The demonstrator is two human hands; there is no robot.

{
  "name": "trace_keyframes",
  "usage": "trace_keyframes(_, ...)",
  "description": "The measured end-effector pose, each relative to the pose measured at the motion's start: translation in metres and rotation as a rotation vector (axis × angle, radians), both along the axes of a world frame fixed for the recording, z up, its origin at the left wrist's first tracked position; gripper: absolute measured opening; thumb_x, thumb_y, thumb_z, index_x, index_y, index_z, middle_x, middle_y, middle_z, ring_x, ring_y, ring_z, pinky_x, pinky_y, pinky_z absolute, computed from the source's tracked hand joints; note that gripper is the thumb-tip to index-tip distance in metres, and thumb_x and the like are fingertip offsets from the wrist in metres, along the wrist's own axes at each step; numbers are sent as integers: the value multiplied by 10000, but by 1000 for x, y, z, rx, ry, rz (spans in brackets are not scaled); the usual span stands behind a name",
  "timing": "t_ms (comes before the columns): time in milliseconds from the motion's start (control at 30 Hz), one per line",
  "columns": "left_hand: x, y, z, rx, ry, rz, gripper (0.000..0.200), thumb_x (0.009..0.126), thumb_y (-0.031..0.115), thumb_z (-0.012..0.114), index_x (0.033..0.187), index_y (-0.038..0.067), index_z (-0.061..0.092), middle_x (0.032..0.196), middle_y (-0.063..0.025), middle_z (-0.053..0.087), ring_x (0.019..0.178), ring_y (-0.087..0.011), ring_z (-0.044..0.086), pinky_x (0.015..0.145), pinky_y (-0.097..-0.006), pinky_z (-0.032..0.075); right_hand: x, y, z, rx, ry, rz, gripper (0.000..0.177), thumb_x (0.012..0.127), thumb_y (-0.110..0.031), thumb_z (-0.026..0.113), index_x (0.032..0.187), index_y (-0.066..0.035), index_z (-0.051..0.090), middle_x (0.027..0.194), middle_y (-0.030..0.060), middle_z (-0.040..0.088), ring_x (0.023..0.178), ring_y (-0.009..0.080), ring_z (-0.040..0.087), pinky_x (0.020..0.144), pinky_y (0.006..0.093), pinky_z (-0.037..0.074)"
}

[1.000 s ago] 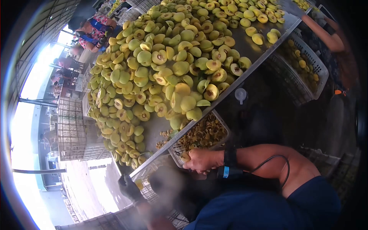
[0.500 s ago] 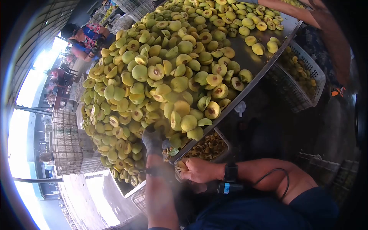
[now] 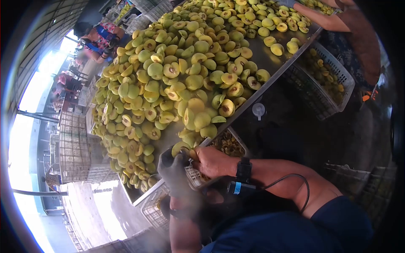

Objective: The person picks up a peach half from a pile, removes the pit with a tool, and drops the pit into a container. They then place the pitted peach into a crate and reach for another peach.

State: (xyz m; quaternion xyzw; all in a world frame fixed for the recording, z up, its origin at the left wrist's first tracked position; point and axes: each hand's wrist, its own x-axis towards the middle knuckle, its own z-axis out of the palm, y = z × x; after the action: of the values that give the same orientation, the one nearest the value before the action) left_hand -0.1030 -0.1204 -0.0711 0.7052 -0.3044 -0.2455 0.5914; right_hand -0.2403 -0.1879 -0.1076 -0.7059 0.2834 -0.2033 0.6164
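Observation:
A big heap of halved green-yellow stone fruit point(image 3: 168, 80), several halves showing brown pit hollows, covers the metal table. At the near edge of the heap my left hand point(image 3: 172, 166), in a grey glove, is closed on a green stone-fruit half point(image 3: 180, 148). Close beside it, my bare right hand point(image 3: 213, 161) has its fingers closed against the fruit's right side. A small brownish piece shows at its fingertips; what it grips is mostly hidden. Below both hands lies a white crate point(image 3: 197, 179), and brown pit pieces point(image 3: 230, 145) fill a container under the table edge.
The table's metal rim point(image 3: 270, 82) runs diagonally on the right. A white crate of fruit point(image 3: 346, 82) stands on the floor there, near another person's arm point(image 3: 322, 19). A person point(image 3: 99, 40) works at the far left. Stacked crates point(image 3: 74, 147) stand left.
My left hand has drawn back from the heap and now holds a fruit half. My right hand has risen toward it, and the two hands have come together at the table edge.

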Motion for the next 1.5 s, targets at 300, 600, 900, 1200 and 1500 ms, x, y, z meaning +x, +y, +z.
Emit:
trace_keyframes(300,5,29,-30,41,-484,-15,231,869,-50,663,1100,-60,666,936,-91,718,699,-121,653,584,-250,523,9,14,-26,168,-247,241,197,959,-164,641,1059,-8,707,906,156,736,836,275,690,786,404,530)
trace_keyframes(600,13,34,-24,12,-686,-142,334,832,88,658,1155,10,699,1077,-170,713,944,-359,687,864,-407,548,-4,11,1,46,-96,488,207,995,-167,617,1128,-34,705,809,3,634,748,130,603,665,336,510)
trace_keyframes(900,20,62,-12,-41,-621,106,258,1015,199,591,936,-21,699,874,-77,709,792,-180,663,706,-330,552,-10,35,-4,932,-151,794,320,1067,-275,590,806,-120,490,613,-45,427,483,69,445,437,261,372)
trace_keyframes(1200,170,114,13,479,-763,372,258,907,86,668,1114,-67,696,1006,-115,714,979,-210,672,868,-342,538,-15,34,-17,791,98,399,339,1004,-277,633,769,-39,571,540,53,522,417,159,502,407,353,405)
trace_keyframes(1500,138,-130,-21,359,-982,-268,580,844,156,727,1403,53,609,1213,-183,713,1056,-319,707,930,-392,552,-1,27,-3,574,-89,192,252,956,-195,611,797,-1,635,591,75,589,454,193,565,456,367,447)
